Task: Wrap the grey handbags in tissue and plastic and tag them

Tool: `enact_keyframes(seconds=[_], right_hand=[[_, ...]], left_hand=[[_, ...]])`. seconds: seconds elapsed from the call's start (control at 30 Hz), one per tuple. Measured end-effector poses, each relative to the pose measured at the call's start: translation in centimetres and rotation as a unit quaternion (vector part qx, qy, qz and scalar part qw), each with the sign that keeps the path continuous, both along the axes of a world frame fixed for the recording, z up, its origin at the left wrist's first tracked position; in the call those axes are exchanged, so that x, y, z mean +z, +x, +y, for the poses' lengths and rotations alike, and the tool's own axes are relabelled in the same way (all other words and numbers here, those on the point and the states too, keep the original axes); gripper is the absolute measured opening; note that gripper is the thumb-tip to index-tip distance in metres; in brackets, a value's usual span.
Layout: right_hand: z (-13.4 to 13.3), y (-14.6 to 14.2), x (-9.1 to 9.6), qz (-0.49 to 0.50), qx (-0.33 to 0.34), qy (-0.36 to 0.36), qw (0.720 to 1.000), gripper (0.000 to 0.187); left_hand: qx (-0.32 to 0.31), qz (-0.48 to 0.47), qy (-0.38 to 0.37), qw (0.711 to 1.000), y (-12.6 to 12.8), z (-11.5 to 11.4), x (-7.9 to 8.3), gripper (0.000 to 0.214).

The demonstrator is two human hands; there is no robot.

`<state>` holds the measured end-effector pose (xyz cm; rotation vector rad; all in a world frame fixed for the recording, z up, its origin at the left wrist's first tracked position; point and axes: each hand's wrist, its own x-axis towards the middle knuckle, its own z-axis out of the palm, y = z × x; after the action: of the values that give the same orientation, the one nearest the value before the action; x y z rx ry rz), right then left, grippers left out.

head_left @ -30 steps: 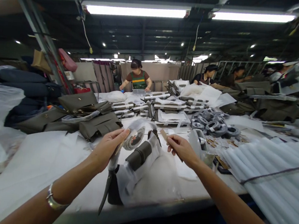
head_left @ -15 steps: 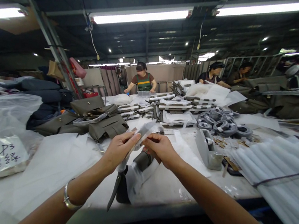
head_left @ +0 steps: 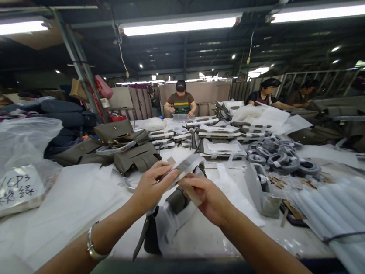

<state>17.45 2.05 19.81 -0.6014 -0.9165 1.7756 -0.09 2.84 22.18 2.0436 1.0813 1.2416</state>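
My left hand [head_left: 154,185] is closed on a strap wrapped in pale translucent film [head_left: 190,165], thumb on top. The strap arches up between both hands. My right hand [head_left: 213,198] pinches a narrow tan strip [head_left: 192,194] against the underside of the strap; its fingertips are partly hidden. Below the hands a dark olive bag piece [head_left: 178,200] lies on the white table [head_left: 203,240], with whitish film on it. Its dark flaps [head_left: 152,235] point toward the table's front edge.
Olive bags [head_left: 137,156] lie ahead to the left, and wrapped flat bags [head_left: 224,133] are stacked behind. Rolled grey straps [head_left: 280,161], a tape dispenser [head_left: 262,192] and foam tubes [head_left: 342,208] are on the right. A marked plastic sack [head_left: 11,192] sits left. Co-workers stand across the table.
My right hand has turned, and the tan strip now shows more in its fingers. The left hand keeps its hold on the strap. The whole view has shifted slightly.
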Motion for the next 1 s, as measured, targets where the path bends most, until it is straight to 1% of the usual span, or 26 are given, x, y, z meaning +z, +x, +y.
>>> enact_keyframes(seconds=[0.07, 0.13, 0.2, 0.3, 0.37, 0.4, 0.47, 0.5, 0.53, 0.57, 0.63, 0.7, 0.73, 0.83, 0.93, 1.0], right_hand=[[-0.2, 0.1, 0.5, -0.01, -0.005, -0.01, 1.0, 0.023], [-0.2, 0.0, 0.9, -0.04, -0.04, -0.013, 0.998, 0.028], [-0.1, -0.4, 1.3, -0.071, -0.076, -0.018, 0.994, 0.029], [-0.1, -1.0, 1.6, -0.066, -0.093, -0.019, 0.993, 0.026], [-0.2, -1.2, 1.7, -0.042, -0.087, -0.006, 0.995, 0.022], [-0.2, -1.3, 1.8, -0.033, -0.086, 0.0, 0.996, 0.021], [-0.2, -1.2, 1.8, -0.028, -0.083, 0.008, 0.996, 0.02], [-0.1, -1.1, 1.8, -0.031, -0.08, 0.01, 0.996, 0.021], [0.0, -1.0, 1.8, -0.038, -0.077, 0.012, 0.996, 0.023], [0.1, -0.9, 1.7, -0.047, -0.073, 0.014, 0.996, 0.025], [0.3, -0.4, 1.6, -0.065, -0.063, 0.014, 0.996, 0.027], [0.4, 0.1, 1.3, -0.049, -0.05, 0.005, 0.998, 0.028], [0.4, 0.3, 1.1, -0.023, -0.039, 0.002, 0.999, 0.029], [0.1, 0.6, 0.3, 0.062, -0.013, -0.005, 0.998, 0.029], [-0.4, 0.1, -0.8, 0.076, -0.037, -0.003, 0.996, 0.029], [-0.8, -0.5, -1.3, 0.076, -0.06, 0.012, 0.995, 0.03]], left_hand=[[0.003, 0.007, 0.024, 1.0, 0.0, -0.1, -0.1, 0.026], [0.01, 0.016, 0.053, 0.998, 0.0, -0.2, -0.1, 0.025], [0.016, 0.021, 0.074, 0.997, 0.1, -0.4, -0.1, 0.024], [0.028, -0.007, 0.062, 0.998, 0.5, -0.6, -0.4, 0.023], [0.045, -0.067, 0.003, 0.997, 0.8, -0.7, -0.5, 0.031], [0.053, -0.112, -0.04, 0.991, 0.9, -0.7, -0.5, 0.041], [0.056, -0.203, -0.135, 0.968, 1.1, -0.7, -0.5, 0.07], [0.046, -0.236, -0.177, 0.954, 1.2, -0.7, -0.3, 0.081], [0.028, -0.255, -0.207, 0.944, 1.2, -0.6, -0.2, 0.085], [0.007, -0.259, -0.224, 0.94, 1.2, -0.7, 0.0, 0.081], [-0.027, -0.243, -0.23, 0.942, 1.2, -0.7, 0.3, 0.058], [-0.034, -0.231, -0.217, 0.948, 1.2, -0.9, 0.5, 0.039], [-0.027, -0.233, -0.213, 0.948, 1.2, -1.1, 0.6, 0.036], [-0.008, -0.247, -0.21, 0.946, 1.3, -1.4, 0.6, 0.033], [0.012, -0.224, -0.18, 0.958, 1.3, -1.7, 0.5, 0.033], [0.04, -0.193, -0.151, 0.969, 1.4, -1.8, 0.4, 0.032]])
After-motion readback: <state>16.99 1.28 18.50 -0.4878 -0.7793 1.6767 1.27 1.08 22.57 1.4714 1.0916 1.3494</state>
